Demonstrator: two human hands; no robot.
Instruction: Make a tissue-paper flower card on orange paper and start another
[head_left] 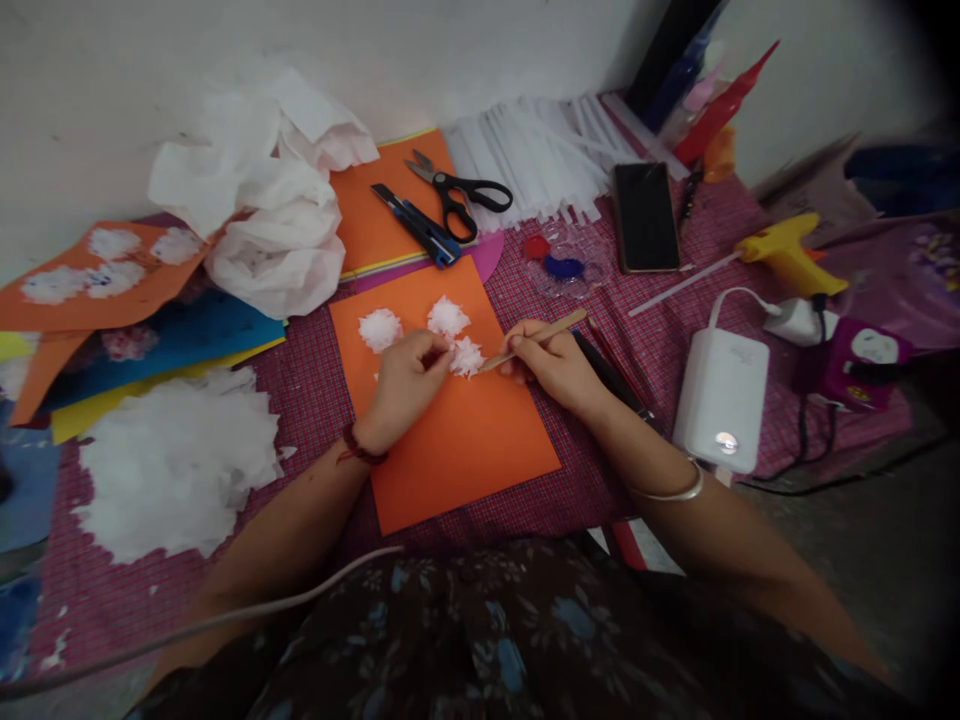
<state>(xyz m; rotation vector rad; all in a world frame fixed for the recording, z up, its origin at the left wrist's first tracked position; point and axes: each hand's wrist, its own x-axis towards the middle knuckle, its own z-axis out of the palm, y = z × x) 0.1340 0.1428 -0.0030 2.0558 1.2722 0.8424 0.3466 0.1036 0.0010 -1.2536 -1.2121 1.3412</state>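
Observation:
An orange paper sheet (466, 455) lies in front of me, bearing several fluffy white paper tufts. My right hand (551, 370) grips a thin wooden stick (551, 328), its lower tip at the edge of the nearest tuft (466, 357). From the left, my left hand (409, 385) reaches over the sheet with thumb and forefinger pinched beside that same tuft. What the pinch holds, if anything, is too small to make out. Beyond the hands sit a second tuft (448, 316) and, at the left, a third tuft (380, 329).
A pile of white paper pieces (180, 460) lies at left, crumpled tissue (274, 240) behind it. Black-handled scissors (461, 195) and a blue cutter (420, 228) rest on stacked orange paper. Rightward are a phone (646, 217), a white power bank (724, 395) and a yellow glue gun (793, 255).

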